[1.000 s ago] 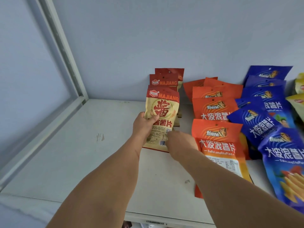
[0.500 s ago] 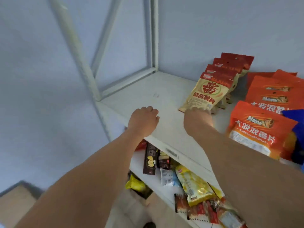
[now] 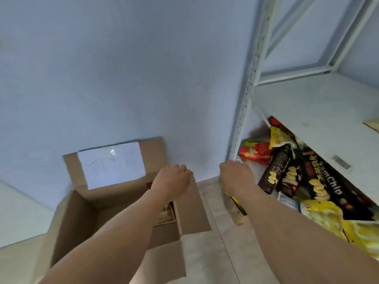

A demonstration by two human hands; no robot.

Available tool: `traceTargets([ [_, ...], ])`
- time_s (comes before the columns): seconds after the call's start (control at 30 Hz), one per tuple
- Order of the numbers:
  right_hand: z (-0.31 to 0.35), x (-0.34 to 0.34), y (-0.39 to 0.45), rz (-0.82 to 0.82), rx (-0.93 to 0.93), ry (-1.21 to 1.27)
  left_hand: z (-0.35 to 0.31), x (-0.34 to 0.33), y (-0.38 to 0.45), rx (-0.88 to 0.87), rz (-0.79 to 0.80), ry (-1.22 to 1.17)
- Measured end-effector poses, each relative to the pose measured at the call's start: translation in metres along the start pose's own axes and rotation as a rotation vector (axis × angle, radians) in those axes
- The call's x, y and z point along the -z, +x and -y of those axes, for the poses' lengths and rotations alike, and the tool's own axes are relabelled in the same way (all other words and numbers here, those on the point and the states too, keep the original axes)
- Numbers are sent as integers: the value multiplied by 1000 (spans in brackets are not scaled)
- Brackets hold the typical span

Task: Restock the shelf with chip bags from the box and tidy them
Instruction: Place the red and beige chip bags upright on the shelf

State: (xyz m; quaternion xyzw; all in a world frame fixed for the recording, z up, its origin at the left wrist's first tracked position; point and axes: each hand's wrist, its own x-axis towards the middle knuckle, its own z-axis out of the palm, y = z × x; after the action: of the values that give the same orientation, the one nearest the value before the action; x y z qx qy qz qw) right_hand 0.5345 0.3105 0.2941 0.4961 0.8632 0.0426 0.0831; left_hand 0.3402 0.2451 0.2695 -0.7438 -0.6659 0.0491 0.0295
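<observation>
Hands empty: left hand [image 3: 171,180] w/ fingers loosely curled over open box [image 3: 114,203], right hand [image 3: 235,177] likewise just right of box, near shelf [image 3: 320,111] post. Bag [image 3: 165,215] lies inside box; more bags [image 3: 291,177] on lower shelf, right of box.

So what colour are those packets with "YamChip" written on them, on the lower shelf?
The YamChip packets are black with yellow chip pictures and white lettering, seen in the head view.
</observation>
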Motion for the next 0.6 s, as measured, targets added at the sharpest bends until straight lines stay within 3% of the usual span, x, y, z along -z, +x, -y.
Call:
traceTargets([
  [0.2, 131, -26, 18, 65, 119, 42, 105, -43, -86, 112, 49, -16],
  [0.4, 214, -73, 41, 230, 161, 256, 155, -102, -114, 229, 160, -99],
  [0.6, 265, -161, 98, 403, -18, 526, 198, -184, -88, 557, 225, -392],
])
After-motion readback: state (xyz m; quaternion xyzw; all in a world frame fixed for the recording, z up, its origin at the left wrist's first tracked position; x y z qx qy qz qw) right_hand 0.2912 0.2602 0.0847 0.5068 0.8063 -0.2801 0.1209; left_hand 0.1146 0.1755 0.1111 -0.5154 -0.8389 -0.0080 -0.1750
